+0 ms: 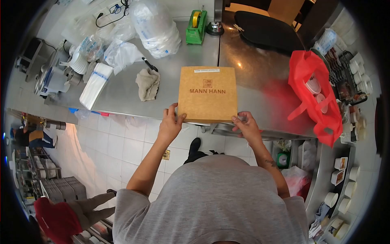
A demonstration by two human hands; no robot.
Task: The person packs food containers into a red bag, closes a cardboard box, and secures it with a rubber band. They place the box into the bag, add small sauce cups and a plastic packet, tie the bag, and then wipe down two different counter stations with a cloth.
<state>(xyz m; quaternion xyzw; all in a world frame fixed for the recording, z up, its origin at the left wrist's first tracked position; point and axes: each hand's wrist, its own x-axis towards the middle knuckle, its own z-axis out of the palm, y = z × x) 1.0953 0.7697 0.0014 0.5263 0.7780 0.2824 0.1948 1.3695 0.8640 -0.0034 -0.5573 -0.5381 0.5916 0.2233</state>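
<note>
A brown cardboard takeaway box (207, 105), printed "MANN HANN" with a white label strip along its far edge, rests at the front of the steel counter. My left hand (170, 123) grips its near left corner, thumb on the near edge and fingers along the side. At the near right corner, my right hand (246, 125) has its thumb against the box, with the other fingers partly beneath or beside it. The lid looks closed, so the contents are hidden. Left of the box lie a crumpled beige cloth (148, 84) and a black pen (150, 64).
On the right stands an open red bag (315, 110) with lidded tubs inside. A green tape dispenser (196, 27), a call bell (215, 28) and a black tray (266, 31) sit farther back. Plastic bags (156, 28) fill the back left. Another person (61, 219) in red is at lower left.
</note>
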